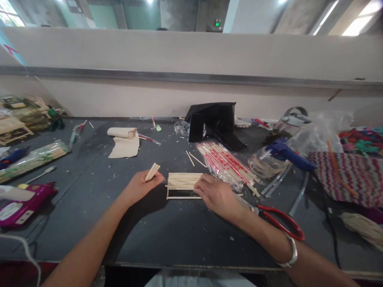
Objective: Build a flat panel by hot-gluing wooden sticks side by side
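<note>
My left hand [143,186] is closed round a small bundle of pale wooden sticks [152,172], whose ends stick up past the fingers. In the middle of the table lies a flat panel of sticks [183,180], laid side by side on a thin rectangular frame with a dark gap near its front. My right hand [214,193] rests on the panel's right end, fingers bent together; what they pinch, if anything, is hidden. Behind that hand are chopsticks in red-and-clear wrappers [223,161]. A few loose sticks [190,158] lie beyond the panel.
Red-handled scissors [283,223] lie by my right forearm. A blue glue gun [291,154] and patterned cloth [347,179] are at the right. Further back are a black box [212,119] and a cloth roll [124,139]. A magenta power strip [28,205] sits at the left.
</note>
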